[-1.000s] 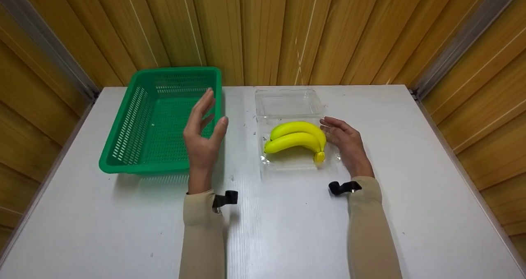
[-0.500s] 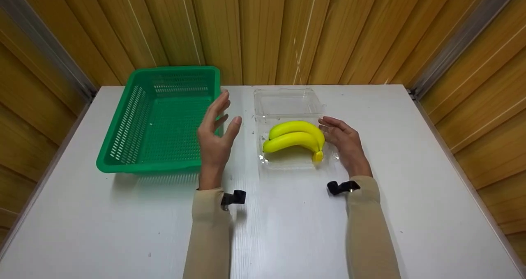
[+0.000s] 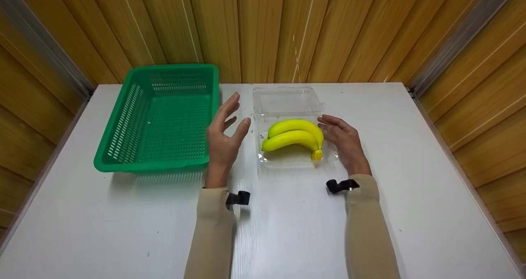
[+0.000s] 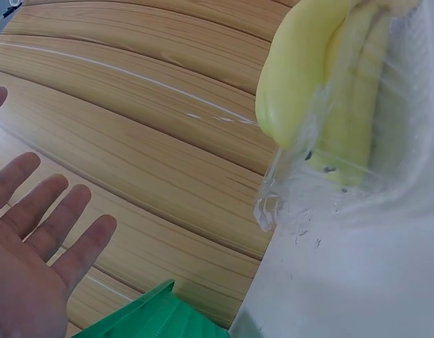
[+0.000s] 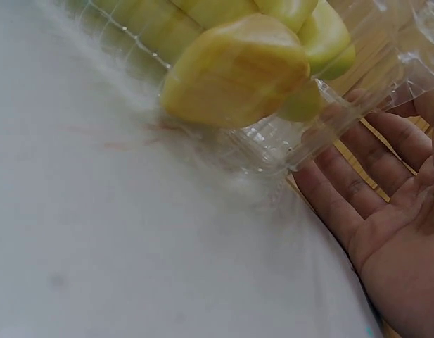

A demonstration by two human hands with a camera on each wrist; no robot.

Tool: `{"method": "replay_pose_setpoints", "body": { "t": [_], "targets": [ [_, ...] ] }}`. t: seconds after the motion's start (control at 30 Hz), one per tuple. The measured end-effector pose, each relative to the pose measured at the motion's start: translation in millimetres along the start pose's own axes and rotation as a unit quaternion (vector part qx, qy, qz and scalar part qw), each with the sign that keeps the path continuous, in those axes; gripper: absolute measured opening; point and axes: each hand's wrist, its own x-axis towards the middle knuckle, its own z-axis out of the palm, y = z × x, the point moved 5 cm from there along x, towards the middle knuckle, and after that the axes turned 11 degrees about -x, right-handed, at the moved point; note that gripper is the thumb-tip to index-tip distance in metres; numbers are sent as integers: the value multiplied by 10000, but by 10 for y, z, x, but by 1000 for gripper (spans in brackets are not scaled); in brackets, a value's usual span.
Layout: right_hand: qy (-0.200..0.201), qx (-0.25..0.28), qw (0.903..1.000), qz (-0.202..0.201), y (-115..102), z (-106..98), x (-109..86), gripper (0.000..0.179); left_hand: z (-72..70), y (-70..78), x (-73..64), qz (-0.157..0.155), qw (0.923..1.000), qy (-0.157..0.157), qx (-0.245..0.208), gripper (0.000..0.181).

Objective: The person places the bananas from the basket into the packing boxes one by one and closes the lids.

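Note:
A bunch of yellow bananas (image 3: 294,137) lies in the base of a clear plastic clamshell box (image 3: 283,160), whose lid (image 3: 287,100) is folded back toward the wall. My right hand (image 3: 344,143) is at the box's right side, fingertips right at its edge beside the bananas; in the right wrist view its fingers (image 5: 350,179) stretch along the clear wall. My left hand (image 3: 226,141) hovers left of the box with fingers extended and thumb apart, holding nothing. The left wrist view shows that hand (image 4: 34,246) spread, away from the bananas (image 4: 322,84).
A green perforated basket (image 3: 154,167) stands at the back left, close beside my left hand. The white table (image 3: 283,229) ends at wooden panelling (image 3: 263,32) behind, with more panels on both sides.
My left hand has moved right, from over the basket's right edge toward the clamshell box. The right hand, bananas and box stay about where they were.

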Motion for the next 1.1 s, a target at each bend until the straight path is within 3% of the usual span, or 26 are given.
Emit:
{"method": "replay_pose_setpoints", "body": {
  "t": [0.17,0.4,0.73,1.1],
  "targets": [
    [-16,-5,10000,-18,9,-5,-1,42,53,-43,-18,-117,9999,-33,52,59],
    [12,162,9999,8,21,-5,2,41,95,-165,-57,-539,9985,33,23,54],
    [20,147,9999,-70,10,6,14,41,153,-287,-110,-1020,9940,-89,379,55],
    [-15,80,9999,-112,-2,-1,12,40,219,-469,-169,-1484,9888,-93,102,51]
  ]
}}
